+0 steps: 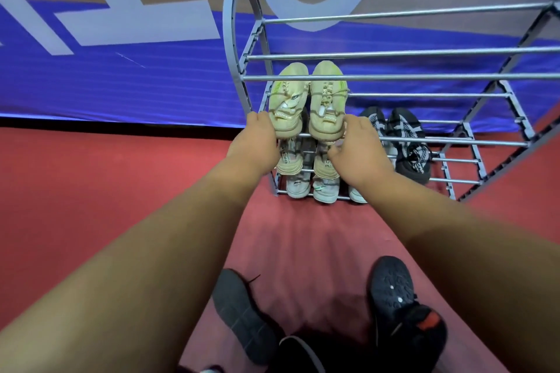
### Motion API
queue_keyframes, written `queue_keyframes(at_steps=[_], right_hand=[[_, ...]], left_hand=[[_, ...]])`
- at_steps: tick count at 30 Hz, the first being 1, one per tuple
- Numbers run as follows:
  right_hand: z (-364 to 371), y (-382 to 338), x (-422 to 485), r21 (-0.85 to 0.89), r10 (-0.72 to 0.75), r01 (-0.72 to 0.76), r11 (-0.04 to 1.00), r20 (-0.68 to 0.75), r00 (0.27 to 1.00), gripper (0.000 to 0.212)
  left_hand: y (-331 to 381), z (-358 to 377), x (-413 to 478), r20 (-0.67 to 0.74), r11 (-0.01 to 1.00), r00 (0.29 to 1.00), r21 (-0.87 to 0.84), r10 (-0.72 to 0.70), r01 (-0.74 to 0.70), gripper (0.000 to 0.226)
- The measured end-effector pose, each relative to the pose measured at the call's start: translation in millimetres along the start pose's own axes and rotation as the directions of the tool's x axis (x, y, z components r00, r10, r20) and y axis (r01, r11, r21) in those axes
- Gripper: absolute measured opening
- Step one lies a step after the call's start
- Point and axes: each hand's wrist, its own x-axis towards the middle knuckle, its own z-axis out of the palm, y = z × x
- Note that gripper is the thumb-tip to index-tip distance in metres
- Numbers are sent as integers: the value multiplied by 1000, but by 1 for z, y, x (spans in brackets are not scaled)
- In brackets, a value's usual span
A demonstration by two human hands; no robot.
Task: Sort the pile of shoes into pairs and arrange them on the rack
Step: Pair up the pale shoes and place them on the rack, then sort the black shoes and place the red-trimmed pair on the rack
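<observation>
While a grey shoe (239, 312) and a black shoe (400, 303), sole up, lie unsorted on the red floor (91, 191) nearest the person, both arms reach past them to the rack (394, 56). The left hand (257, 138) curls round one heel of the beige pair (325, 94) and the right hand (359, 145) pinches the other, so the shoes sit just beyond the fingers, side by side, toes to the back, probably being squared on their bars. Lower tiers hold pale shoes (298, 188) and, farther right, a black-and-white pair (403, 136).
</observation>
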Motion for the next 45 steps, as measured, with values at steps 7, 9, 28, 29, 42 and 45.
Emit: queue_keyframes(at_steps=[7, 9, 28, 29, 42, 45], right_hand=[[12, 8, -67, -74, 44, -36, 997, 121, 992, 38], [24, 15, -90, -87, 73, -57, 995, 199, 977, 28], [145, 110, -265, -287, 366, -229, 930, 702, 610, 35], [147, 113, -267, -288, 370, -233, 929, 707, 603, 35], [206, 111, -320, -255, 303, -166, 953, 854, 423, 66], [213, 111, -327, -256, 310, -175, 951, 823, 477, 48]], left_hand=[[-15, 8, -47, 550, 939, 823, -190, -140, 287, 21], [-24, 36, -69, 554, 893, 815, -264, -170, 365, 18], [-127, 283, -259, 716, 397, 417, -211, -559, 893, 47], [-129, 288, -259, 715, 376, 417, -228, -561, 898, 48], [-131, 303, -250, 456, 374, 515, -368, -726, 851, 57], [-112, 298, -237, 266, 700, 728, -207, -632, 683, 80]])
